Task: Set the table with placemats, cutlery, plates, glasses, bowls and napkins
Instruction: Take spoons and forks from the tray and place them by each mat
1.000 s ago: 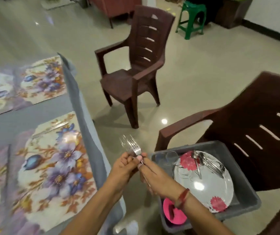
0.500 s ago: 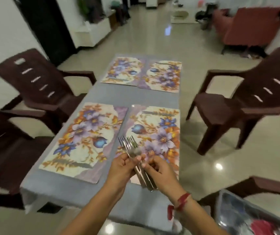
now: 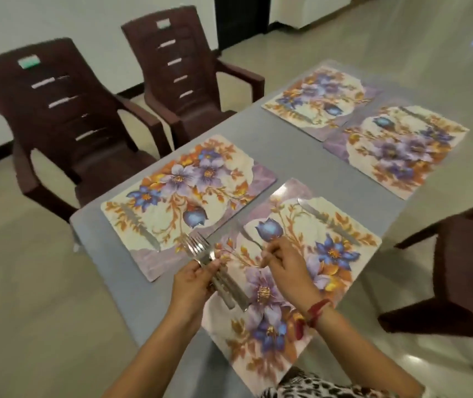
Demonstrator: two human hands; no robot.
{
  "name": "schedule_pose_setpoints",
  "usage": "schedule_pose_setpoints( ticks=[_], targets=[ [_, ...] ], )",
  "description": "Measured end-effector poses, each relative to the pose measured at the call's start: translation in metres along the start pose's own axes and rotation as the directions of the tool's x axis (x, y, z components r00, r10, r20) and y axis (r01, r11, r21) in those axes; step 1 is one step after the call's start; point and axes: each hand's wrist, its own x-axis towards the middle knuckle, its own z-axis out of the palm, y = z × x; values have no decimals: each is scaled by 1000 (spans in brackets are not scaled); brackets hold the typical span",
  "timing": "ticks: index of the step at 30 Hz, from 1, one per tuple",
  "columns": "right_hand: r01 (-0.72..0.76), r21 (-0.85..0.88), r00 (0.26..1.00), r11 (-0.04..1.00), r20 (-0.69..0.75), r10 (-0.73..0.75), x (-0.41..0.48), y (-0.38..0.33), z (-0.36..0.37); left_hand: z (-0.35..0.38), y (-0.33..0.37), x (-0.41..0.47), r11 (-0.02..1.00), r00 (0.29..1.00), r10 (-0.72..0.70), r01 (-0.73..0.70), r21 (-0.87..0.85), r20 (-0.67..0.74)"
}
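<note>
The left hand (image 3: 192,282) gripped the fork bundle (image 3: 200,249) above the counter (image 3: 258,133); the right hand (image 3: 286,268) pinched one fork (image 3: 251,239) over the near placemat (image 3: 272,340); a slack left grip risked dropping forks to the floor (image 3: 28,282).

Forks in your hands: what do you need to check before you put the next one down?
1. Left hand has a grip on the bundle of silver metal forks: ok, fingers curled round the handles.
2. Right hand pinches just the single silver fork: ok.
3. Single silver fork is over the nearest flowered rectangular placemat: ok.
4. Silver knife already lies on that placemat: ok.
5. Single silver fork lies flat on the placemat: cannot tell.
6. Four placemats are on the grey table: ok.
</note>
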Motion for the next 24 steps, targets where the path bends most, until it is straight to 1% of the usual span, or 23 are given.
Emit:
schedule_pose_setpoints(
  ticks=[3, 7, 9, 11, 14, 17, 21, 24],
  targets=[
    [-92, 3, 983, 996, 162, 90, 7, 21, -17, -2, -8, -6, 997, 989, 1, -12, -74, -145],
    [-246, -27, 896, 969, 376, 238, -10, 46, 2, -30, -11, -21, 993, 944, 36, -69, -91, -327],
    [-315, -1, 864, 949, 413, 288, -19, 56, 15, -45, -15, -31, 989, 921, 48, -99, -113, -386],
    [-349, 7, 854, 937, 415, 315, -24, 62, 25, -54, -20, -42, 982, 907, 47, -118, -145, -419],
    [-257, -110, 861, 960, 425, 280, -27, 57, 34, -63, -25, -59, 978, 901, 41, -125, -169, -431],
    [-111, -229, 893, 967, 404, 199, -32, 51, 33, -67, -31, -70, 979, 910, 20, -102, -177, -414],
    [-11, -372, 898, 928, 405, 173, -33, 48, 35, -72, -34, -79, 975, 925, 2, -86, -203, -379],
    [113, -483, 895, 868, 430, 123, -33, 43, 40, -72, -37, -81, 978, 935, -4, -70, -195, -354]
  ],
)
